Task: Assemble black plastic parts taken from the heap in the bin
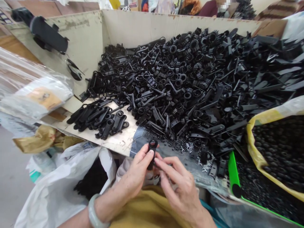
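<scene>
My left hand (139, 167) is closed around a black plastic part with a ring-shaped end (153, 144), holding it upright near the table's front edge. The thumb lies along its face. My right hand (179, 180) is beside the part's lower half, its index finger touching the side and its other fingers curled. Whether a small piece sits between those fingertips is hidden. Just beyond my hands lie small black pieces (174, 144) and silver screws (207, 165). To the left, several similar black parts (114, 125) are laid in a group.
A large heap of black plastic parts (166, 79) fills the walled table. At right are a yellow-rimmed bag (254, 126) of small black pieces and a bright green edge (234, 172). A white sack (52, 190) hangs at lower left. A dark device (48, 33) is on the left wall.
</scene>
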The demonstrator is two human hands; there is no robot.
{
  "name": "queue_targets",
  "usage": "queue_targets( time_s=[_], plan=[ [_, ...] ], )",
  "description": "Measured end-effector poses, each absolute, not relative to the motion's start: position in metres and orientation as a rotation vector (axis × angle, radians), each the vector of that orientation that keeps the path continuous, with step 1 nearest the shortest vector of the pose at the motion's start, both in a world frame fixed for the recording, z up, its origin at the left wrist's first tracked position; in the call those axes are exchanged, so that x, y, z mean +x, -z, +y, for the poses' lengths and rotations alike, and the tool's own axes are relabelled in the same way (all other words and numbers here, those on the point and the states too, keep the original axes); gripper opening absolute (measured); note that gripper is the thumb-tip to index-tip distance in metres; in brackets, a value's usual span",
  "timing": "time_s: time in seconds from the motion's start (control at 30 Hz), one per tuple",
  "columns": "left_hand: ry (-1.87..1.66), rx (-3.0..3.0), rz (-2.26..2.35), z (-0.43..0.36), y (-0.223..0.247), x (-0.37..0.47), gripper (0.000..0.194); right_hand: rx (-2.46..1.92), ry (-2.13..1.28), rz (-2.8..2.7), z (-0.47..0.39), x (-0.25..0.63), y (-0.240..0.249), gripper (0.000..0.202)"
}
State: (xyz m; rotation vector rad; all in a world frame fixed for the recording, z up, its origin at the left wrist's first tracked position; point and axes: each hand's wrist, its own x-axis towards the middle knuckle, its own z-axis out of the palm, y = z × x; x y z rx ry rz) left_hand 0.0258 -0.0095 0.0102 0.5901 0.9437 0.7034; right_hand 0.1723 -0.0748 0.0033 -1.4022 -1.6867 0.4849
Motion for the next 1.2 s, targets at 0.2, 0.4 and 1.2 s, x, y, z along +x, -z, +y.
queue_targets(
  time_s=[0.2, 0.4, 1.2],
  plan=[
    [-0.514, 0.962, 0.954, -0.011, -0.015, 0.013, 0.06, -1.496, -1.08, -1.098, -0.057, 0.174, 0.0, 0.023],
    [-0.349, 1.168, 0.902, -0.015, -0.026, -0.004, 0.067, -1.245, -1.373, -0.853, -0.055, 0.161, 0.007, 0.037],
    [-0.753, 1.733, 0.964, -0.013, -0.004, 0.0, 0.038, -1.306, -1.154, -0.969, -0.051, 0.148, 0.019, 0.028]
  ],
)
